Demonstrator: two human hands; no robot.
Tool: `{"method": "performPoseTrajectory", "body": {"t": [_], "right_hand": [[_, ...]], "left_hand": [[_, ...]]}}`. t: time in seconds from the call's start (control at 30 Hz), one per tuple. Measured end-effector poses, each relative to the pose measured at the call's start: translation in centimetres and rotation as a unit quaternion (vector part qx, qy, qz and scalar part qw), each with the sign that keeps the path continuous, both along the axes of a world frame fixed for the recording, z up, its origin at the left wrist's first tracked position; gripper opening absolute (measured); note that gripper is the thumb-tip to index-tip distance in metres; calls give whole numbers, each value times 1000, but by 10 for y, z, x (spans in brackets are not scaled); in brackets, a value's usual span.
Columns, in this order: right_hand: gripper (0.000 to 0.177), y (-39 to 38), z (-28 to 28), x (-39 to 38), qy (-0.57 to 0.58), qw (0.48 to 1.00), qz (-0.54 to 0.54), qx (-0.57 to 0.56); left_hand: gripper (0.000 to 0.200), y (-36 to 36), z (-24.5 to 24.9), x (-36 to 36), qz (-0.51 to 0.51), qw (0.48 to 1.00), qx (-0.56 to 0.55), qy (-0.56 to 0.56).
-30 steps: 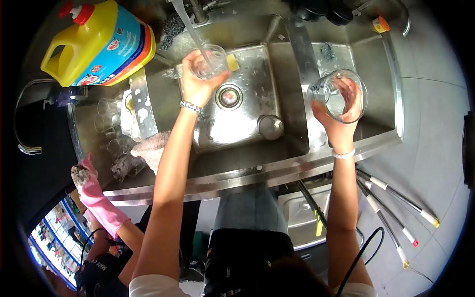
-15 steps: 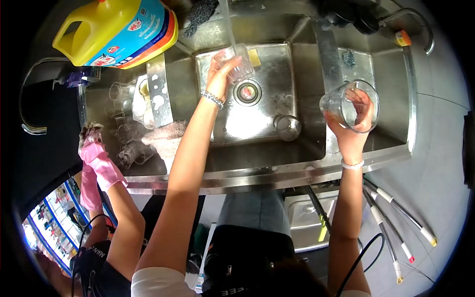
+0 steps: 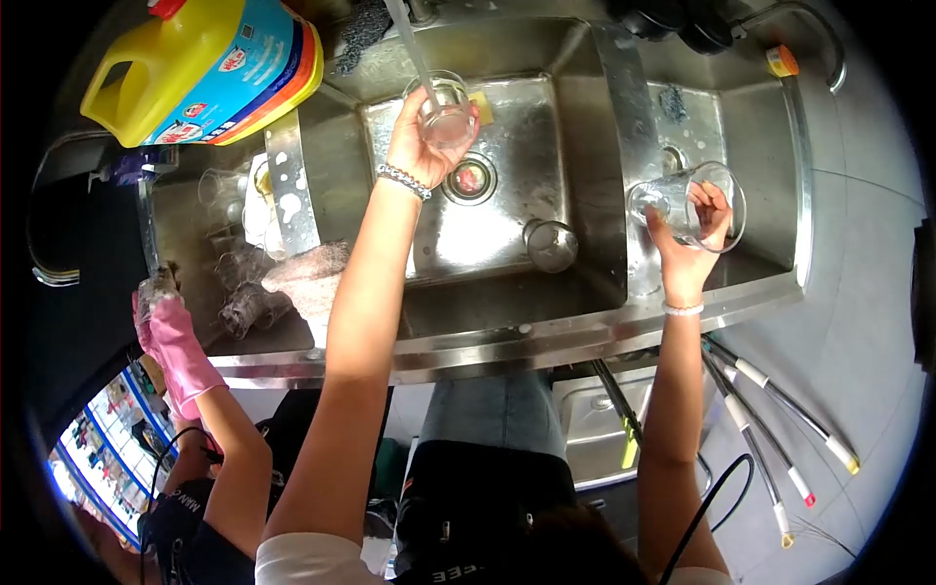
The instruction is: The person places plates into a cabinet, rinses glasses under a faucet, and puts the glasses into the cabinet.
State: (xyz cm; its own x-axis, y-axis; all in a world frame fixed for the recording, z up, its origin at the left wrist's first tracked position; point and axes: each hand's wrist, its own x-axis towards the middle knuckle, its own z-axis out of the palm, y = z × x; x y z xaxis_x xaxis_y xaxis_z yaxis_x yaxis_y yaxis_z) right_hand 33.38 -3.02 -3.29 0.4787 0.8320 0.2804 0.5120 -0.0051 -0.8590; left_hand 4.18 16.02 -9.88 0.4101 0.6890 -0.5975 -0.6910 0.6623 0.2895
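Large glass: over the right basin, your right hand clasps it near the mouth, fingers curled one side, thumb the other. Its long axis lies roughly sideways, mouth to your right, base to your left. Expect it stiff, fragile, slippery if wet; hold the wall, sparing the rim. Your left hand wraps the likely lighter small glass under the water stream; its mouth's direction is hard to tell.
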Motion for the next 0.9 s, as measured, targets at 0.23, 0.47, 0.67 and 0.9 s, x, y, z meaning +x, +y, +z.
{"method": "performPoseTrajectory", "body": {"t": [0.23, 0.47, 0.67, 0.9], "right_hand": [[82, -3, -7, 1, -20, 1000, -4, -2], [86, -10, -9, 1, 13, 1000, -7, -1], [95, -12, -12, -5, 8, 1000, -21, 8], [107, -18, -9, -15, -63, 994, -66, 66]], "left_hand": [[49, -3, -4, -1, -15, 995, 27, -91], [68, -18, 4, 1, -15, 958, 270, 93], [94, -24, 10, 1, 7, 772, 482, 413], [101, -22, 15, -1, 44, 666, 553, 499]]}}
